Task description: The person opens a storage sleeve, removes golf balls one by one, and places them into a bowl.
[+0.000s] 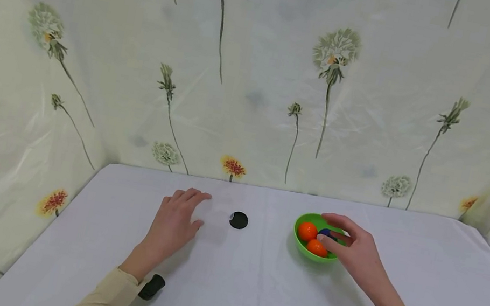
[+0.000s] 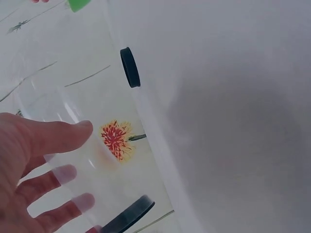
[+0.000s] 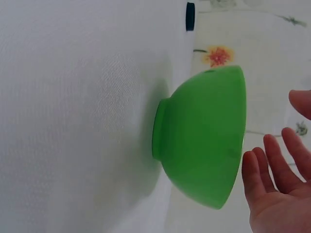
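My left hand (image 1: 176, 220) is beside a clear see-through container (image 1: 216, 222), thumb and fingers spread. In the left wrist view, some fingertips (image 2: 83, 202) show through its plastic; whether they touch it I cannot tell. A black disc (image 1: 239, 220) lies just right of it. My right hand (image 1: 360, 255) hovers over the right side of a green bowl (image 1: 299, 246), thumb and index finger apart. The bowl holds two orange balls (image 1: 307, 232) and a dark blue ball (image 1: 325, 234), partly hidden by the fingers. In the right wrist view, the fingers (image 3: 279, 167) are at the bowl's rim.
A white cloth covers the table (image 1: 244, 295). Behind and at the sides hangs a flower-patterned curtain (image 1: 250, 121). Black wrist cameras (image 1: 151, 287) sit by both beige sleeves (image 1: 106, 298). A dark curved rim (image 2: 129, 216) shows low in the left wrist view.
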A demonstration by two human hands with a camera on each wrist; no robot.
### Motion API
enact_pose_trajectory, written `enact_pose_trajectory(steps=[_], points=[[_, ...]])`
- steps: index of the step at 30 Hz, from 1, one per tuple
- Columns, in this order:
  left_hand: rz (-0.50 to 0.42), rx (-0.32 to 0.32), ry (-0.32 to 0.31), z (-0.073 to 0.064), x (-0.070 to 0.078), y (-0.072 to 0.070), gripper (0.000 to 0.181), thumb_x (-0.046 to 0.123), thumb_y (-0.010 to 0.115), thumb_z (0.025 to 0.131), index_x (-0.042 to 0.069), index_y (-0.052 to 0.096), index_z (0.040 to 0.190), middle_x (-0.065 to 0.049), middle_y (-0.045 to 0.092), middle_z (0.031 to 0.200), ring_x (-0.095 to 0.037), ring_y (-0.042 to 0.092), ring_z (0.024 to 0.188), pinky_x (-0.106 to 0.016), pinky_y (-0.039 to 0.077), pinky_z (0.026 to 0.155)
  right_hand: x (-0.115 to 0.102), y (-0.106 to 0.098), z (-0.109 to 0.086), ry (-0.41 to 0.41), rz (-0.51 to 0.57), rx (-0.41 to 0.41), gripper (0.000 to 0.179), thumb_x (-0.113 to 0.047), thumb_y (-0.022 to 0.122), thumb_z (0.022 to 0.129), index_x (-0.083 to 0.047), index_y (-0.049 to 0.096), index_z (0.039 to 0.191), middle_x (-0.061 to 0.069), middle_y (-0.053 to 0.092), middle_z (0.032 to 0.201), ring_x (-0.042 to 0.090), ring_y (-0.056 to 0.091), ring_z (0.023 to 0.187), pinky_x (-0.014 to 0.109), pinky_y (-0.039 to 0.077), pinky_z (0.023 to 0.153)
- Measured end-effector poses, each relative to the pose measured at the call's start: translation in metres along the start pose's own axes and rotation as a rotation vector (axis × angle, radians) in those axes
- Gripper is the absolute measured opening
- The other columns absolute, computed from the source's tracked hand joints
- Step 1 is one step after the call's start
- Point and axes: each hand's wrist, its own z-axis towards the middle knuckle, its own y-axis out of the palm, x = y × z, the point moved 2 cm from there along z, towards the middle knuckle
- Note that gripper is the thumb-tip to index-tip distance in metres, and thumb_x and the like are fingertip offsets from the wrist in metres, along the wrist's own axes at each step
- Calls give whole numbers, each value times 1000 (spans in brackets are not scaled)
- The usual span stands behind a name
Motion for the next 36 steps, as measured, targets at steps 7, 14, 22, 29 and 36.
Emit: enact_pose_trajectory(steps=[7,14,22,29,36], points=[[-198,10,-152,2,-4,4,53,9,84,78,8,60,125,-5,60,119,-28,53,106,-50,43,83,-8,8,-3,13,18,-26,52,-32,70,93,-9,55,137,16,52,139,38,57,118,23,51,83],[-448,23,-317,5,-10,10,49,8,79,82,7,54,124,-6,56,119,-32,52,108,-42,47,82,-8,14,-3,15,9,-29,49,-33,70,92,-12,57,135,14,53,136,37,57,116,23,52,82],[-604,57,-462,13,-14,16,48,11,79,81,10,53,121,-4,55,119,-23,51,106,-39,47,81,-6,19,-4,1,-14,-28,45,-31,70,93,-11,59,131,13,57,133,32,61,108,25,53,81],[-694,80,-522,17,-18,24,47,12,76,82,10,52,122,-6,55,119,-26,51,106,-41,45,80,-5,21,-4,3,-8,-28,43,-30,71,92,-12,60,130,11,59,130,29,62,106,27,53,80],[-733,81,-576,22,-22,33,48,14,75,83,10,50,124,-9,53,122,-27,51,110,-42,47,83,-6,21,-5,-9,-4,-34,43,-30,69,93,-12,60,131,12,58,131,30,62,108,27,53,81]])
